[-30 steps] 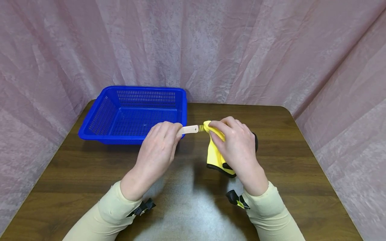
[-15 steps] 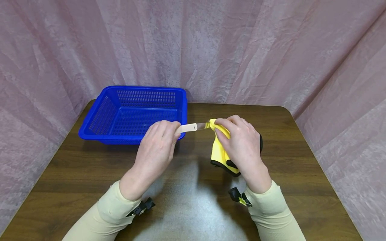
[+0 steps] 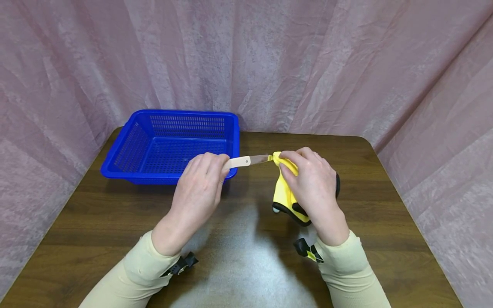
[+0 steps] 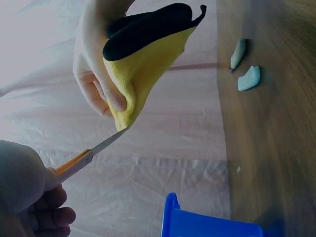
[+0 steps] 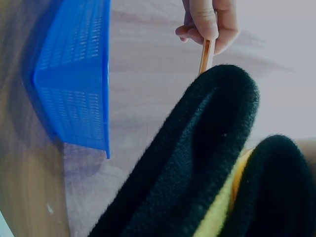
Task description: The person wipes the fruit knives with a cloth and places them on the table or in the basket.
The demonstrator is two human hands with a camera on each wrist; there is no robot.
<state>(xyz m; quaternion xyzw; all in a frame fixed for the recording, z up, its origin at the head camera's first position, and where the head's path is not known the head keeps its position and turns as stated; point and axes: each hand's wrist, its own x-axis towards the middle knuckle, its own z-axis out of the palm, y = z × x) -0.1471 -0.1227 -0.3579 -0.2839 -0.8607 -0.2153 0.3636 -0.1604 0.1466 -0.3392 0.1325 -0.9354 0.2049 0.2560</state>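
Note:
My left hand (image 3: 198, 184) grips the cream handle of a folding knife (image 3: 239, 162), its blade pointing right. In my right hand (image 3: 313, 184), thumb and fingers pinch a yellow cloth (image 3: 283, 192) with black edging around the blade's tip. Most of the blade shows bare between the handle and the cloth; the tip is hidden in the fold. From the left wrist view, the cloth (image 4: 143, 69) hangs back from the pinch with its dark folds on top. Those dark folds (image 5: 207, 148) fill much of the right wrist view and cover the blade.
A blue plastic basket (image 3: 135, 175) stands at the back left of the wooden table (image 3: 366, 205), close behind my left hand. Two small pale pieces, one greyish (image 4: 238, 53) and one whitish (image 4: 249, 78), lie on the table. Pink curtains (image 3: 269, 64) hang behind.
My right hand and the cloth have slid right along the blade toward its tip, baring more metal. The left hand and knife have shifted slightly left.

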